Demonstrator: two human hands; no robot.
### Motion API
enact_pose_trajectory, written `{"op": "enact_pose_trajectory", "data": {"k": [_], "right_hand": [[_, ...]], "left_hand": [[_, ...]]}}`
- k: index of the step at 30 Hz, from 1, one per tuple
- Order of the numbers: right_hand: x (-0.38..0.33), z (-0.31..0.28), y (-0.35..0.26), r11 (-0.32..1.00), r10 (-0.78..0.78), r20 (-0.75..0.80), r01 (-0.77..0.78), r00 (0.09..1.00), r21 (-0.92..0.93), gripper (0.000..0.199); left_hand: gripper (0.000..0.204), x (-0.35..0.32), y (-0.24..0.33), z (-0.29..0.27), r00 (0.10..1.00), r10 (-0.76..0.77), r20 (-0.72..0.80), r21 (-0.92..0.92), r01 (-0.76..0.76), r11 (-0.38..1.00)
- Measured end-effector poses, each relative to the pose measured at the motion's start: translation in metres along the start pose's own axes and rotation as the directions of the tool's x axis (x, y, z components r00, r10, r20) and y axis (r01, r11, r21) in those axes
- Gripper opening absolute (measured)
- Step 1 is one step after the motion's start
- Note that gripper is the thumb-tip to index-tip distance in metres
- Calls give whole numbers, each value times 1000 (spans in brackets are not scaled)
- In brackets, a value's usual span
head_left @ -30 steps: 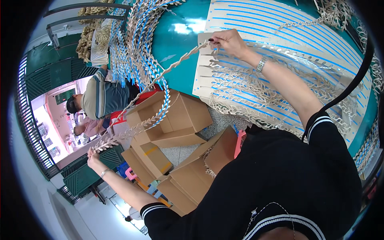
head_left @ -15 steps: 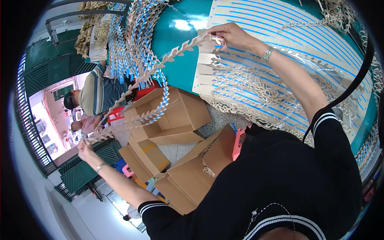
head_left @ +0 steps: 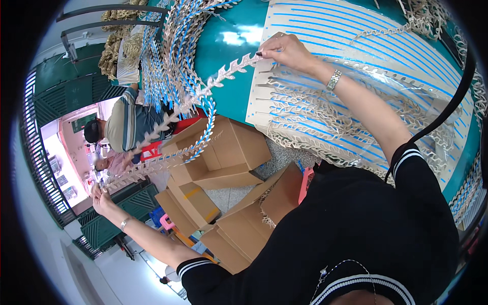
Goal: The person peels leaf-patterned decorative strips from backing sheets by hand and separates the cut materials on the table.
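Observation:
Between my two raised hands stretches a long beige leaf-shaped strip (head_left: 225,74), running down from the upper middle to the far left. My right hand (head_left: 287,51) pinches its upper end above the edge of a pale sheet (head_left: 256,96) with blue lines. Far to the left, my left hand (head_left: 103,201) is closed on the lower end, where the strip is partly blurred. A looped length with blue along it (head_left: 207,133) hangs beneath the strip; where it joins is not clear. Loose leafy strips under clear plastic (head_left: 315,101) lie on the sheet below my right forearm.
Open cardboard boxes (head_left: 231,147) stand on the floor between my arms. A thick bundle of blue and beige strips (head_left: 175,51) hangs over the green table (head_left: 234,96). Beyond, at left, a person in a striped shirt (head_left: 133,122) sits near a red stool (head_left: 151,151).
My left hand has moved slightly further left and down. The right hand's grip has shifted, and the pinkish end that stuck out beyond its fingers no longer shows.

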State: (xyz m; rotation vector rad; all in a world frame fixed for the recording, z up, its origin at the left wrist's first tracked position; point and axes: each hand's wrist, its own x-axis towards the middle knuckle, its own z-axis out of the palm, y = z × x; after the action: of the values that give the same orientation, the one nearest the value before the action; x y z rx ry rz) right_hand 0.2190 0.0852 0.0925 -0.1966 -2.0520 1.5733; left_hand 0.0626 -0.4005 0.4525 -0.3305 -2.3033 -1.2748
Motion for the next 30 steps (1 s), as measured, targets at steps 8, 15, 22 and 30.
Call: {"op": "enact_pose_trajectory", "data": {"k": [8,15,22,30], "right_hand": [[5,-12,4,647,501,-122,-277,857,710,12],[3,-2,4,171,677,231,-454,699,874,8],[-48,-119,108,403,597,-29,-268,801,875,9],[-76,-77,-11,827,401,320,-189,858,-530,28]], "left_hand": [[25,9,-6,-65,809,-432,400,-907,416,-60],[10,-26,-55,-58,982,-102,-160,484,168,859],[30,34,-71,-369,994,37,102,902,-77,-424],[2,99,-85,-264,830,314,462,827,-531,186]]}}
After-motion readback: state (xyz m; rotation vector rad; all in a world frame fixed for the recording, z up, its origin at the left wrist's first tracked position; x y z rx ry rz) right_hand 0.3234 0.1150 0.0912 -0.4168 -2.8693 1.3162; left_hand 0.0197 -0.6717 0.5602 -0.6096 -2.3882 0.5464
